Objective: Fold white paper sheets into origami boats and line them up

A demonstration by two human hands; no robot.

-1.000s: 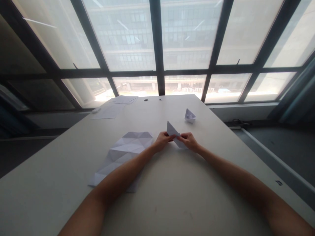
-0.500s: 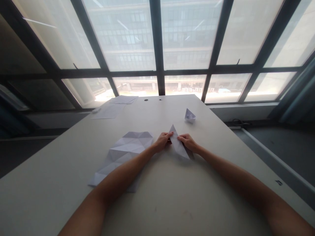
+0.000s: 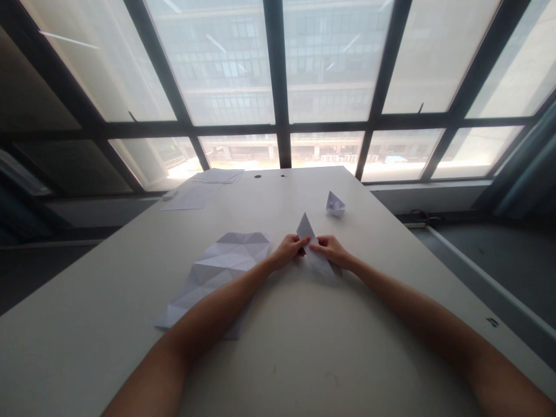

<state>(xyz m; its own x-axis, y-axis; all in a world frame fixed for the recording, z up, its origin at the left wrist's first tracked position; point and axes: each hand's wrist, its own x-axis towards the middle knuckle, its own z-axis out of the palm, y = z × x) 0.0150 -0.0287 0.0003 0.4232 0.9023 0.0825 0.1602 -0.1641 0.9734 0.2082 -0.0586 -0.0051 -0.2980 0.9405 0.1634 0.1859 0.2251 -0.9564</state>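
Note:
A piece of folded white paper (image 3: pixel 306 225), pointed at the top, is held between both hands just above the table. My left hand (image 3: pixel 290 250) grips its left side, thumb on the near face and fingers behind. On the right side my right hand (image 3: pixel 331 250) pinches it, the thumb lying across the face. The paper's lower end slants down to the right, partly behind the right hand. Left of the hands lies a larger creased sheet of paper (image 3: pixel 226 259), partly covered by my left forearm. Beyond my right hand stands a small folded paper boat (image 3: pixel 335 205).
The white table (image 3: pixel 304 347) reaches to the windows. Flat paper sheets (image 3: pixel 193 197) lie at its far left. Two dark holes, one a cable hole (image 3: pixel 258 176), sit near the far edge. A small dark mark (image 3: pixel 492 322) is near the right edge.
The folded paper has tilted, its tip rising a little. My thumbs have slid inward across its face and come closer together. Other things have stayed put.

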